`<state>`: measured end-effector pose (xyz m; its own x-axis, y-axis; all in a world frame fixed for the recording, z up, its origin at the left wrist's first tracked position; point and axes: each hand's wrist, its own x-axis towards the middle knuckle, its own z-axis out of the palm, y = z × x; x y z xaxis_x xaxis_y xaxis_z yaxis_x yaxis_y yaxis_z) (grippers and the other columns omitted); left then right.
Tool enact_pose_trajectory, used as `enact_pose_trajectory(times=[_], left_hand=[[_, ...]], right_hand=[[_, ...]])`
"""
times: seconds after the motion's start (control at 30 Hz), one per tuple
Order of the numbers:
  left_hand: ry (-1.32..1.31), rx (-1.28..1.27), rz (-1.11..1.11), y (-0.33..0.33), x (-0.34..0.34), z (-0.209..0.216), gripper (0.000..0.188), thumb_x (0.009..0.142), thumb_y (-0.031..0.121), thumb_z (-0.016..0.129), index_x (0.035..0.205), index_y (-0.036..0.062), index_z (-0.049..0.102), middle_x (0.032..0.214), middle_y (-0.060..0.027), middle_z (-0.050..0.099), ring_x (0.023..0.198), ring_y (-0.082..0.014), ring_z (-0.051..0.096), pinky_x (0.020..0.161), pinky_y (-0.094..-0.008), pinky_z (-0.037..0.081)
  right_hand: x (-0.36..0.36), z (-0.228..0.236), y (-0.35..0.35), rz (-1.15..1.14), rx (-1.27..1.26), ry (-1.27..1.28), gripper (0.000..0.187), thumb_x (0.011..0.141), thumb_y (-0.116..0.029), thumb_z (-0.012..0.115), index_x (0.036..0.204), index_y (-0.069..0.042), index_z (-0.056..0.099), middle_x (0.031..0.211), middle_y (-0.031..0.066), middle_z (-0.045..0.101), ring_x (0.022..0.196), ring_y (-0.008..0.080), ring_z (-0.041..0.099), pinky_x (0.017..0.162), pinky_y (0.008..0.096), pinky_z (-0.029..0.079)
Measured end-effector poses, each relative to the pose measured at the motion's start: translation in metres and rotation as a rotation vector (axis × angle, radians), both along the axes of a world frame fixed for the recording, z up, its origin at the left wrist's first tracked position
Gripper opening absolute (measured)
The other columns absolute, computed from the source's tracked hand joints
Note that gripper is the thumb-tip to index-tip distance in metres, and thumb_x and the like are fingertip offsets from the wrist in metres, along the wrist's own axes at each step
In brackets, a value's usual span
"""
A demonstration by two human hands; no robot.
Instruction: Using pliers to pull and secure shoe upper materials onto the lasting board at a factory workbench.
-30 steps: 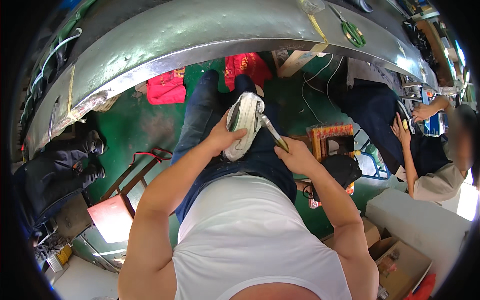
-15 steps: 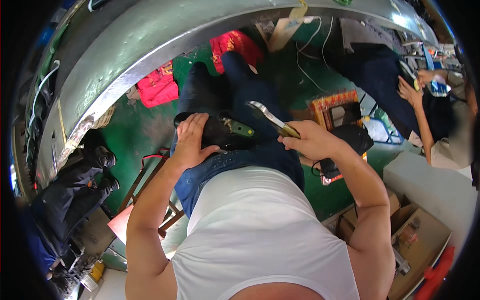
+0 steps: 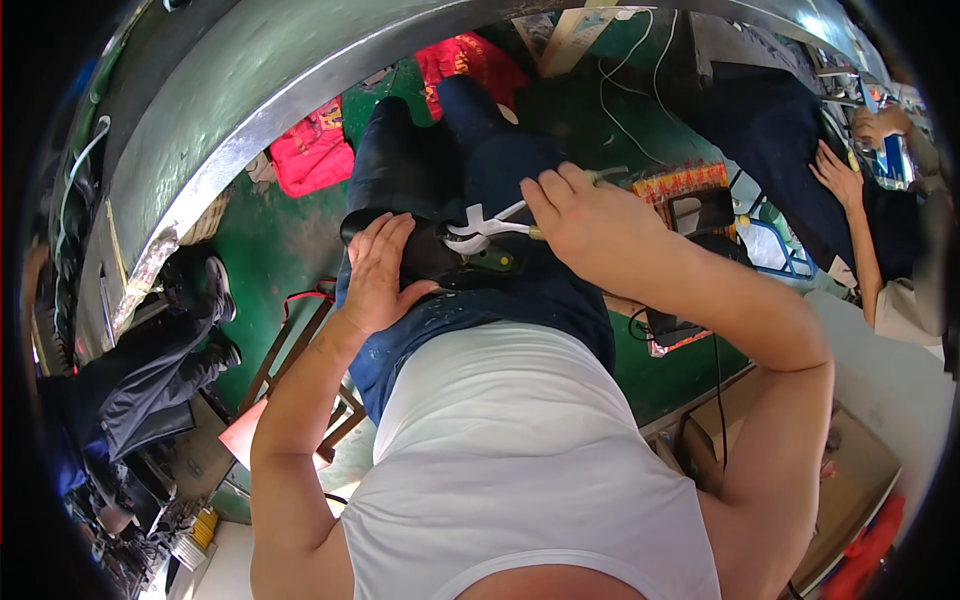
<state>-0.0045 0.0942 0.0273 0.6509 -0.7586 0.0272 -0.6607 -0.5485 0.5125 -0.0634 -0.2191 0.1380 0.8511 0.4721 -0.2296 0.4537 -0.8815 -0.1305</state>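
1. A green painted floor [image 3: 270, 240] is lying beneath you, scuffed in places.
2. A long grey metal workbench [image 3: 250, 90] is curving across the top.
3. Red cloths [image 3: 310, 155] are resting on the floor.
4. A cardboard box [image 3: 850, 500] is sitting at your right.
5. Bright daylight is falling throughout.

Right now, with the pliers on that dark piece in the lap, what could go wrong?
1. The left hand steadies the dark shoe-like piece right beside the pliers; a slip could pinch or jab its fingers.
2. The piece rests on the person's thigh, not a bench, so it may shift under the right hand as it pulls.
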Motion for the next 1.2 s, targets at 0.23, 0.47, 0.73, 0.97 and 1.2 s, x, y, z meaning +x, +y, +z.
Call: enact_pose_trajectory(times=[0.23, 0.47, 0.73, 0.97, 1.2], left_hand=[[0.046, 0.021, 0.004, -0.002, 0.002, 0.009, 0.098, 0.061, 0.027, 0.088, 0.143, 0.0016, 0.040, 0.141, -0.0151, 0.047, 0.136, -0.0351, 0.039, 0.111, -0.0480, 0.028], [-0.079, 0.058, -0.243, -0.003, 0.038, 0.014, 0.092, 0.059, 0.051, 0.085, 0.131, 0.0028, 0.054, 0.128, -0.0157, 0.058, 0.128, -0.0362, 0.049, 0.110, -0.0521, 0.031], [0.088, 0.021, -0.260, -0.008, 0.061, 0.005, 0.092, 0.051, 0.058, 0.086, 0.121, 0.0049, 0.059, 0.118, -0.0142, 0.062, 0.116, -0.0354, 0.057, 0.106, -0.0488, 0.039], [0.155, 0.134, -0.213, -0.002, 0.069, 0.016, 0.083, 0.055, 0.052, 0.087, 0.117, 0.0036, 0.060, 0.110, -0.0167, 0.065, 0.106, -0.0383, 0.060, 0.095, -0.0464, 0.045], [0.494, 0.208, 0.088, -0.032, 0.069, 0.027, 0.086, 0.069, 0.058, 0.082, 0.123, -0.0044, 0.058, 0.116, -0.0249, 0.066, 0.105, -0.0337, 0.067, 0.092, -0.0393, 0.050]], right_hand=[[0.043, 0.025, 0.024, 0.417, -0.304, -0.394, 0.046, 0.088, -0.021, 0.057, 0.127, 0.004, 0.059, 0.114, 0.0183, 0.059, 0.112, 0.0360, 0.053, 0.082, 0.0461, 0.053], [0.056, 0.062, 0.062, 0.646, -0.657, -0.125, 0.040, 0.081, -0.020, 0.062, 0.111, 0.007, 0.065, 0.096, 0.0173, 0.061, 0.090, 0.0312, 0.058, 0.070, 0.0381, 0.050], [0.042, 0.071, 0.000, 0.201, -0.242, 0.134, 0.010, 0.083, -0.015, 0.060, 0.083, -0.006, 0.058, 0.080, 0.0078, 0.062, 0.076, 0.0241, 0.064, 0.066, 0.0391, 0.055], [0.001, 0.129, -0.152, -0.611, 0.009, -0.011, 0.024, 0.091, -0.014, 0.062, 0.112, -0.002, 0.063, 0.088, 0.0127, 0.068, 0.075, 0.0238, 0.067, 0.067, 0.0353, 0.052], [-0.030, 0.016, -0.078, -1.082, 0.929, 0.778, 0.025, 0.093, -0.019, 0.063, 0.110, -0.001, 0.063, 0.084, 0.0042, 0.067, 0.072, 0.0104, 0.062, 0.059, 0.0257, 0.048]])
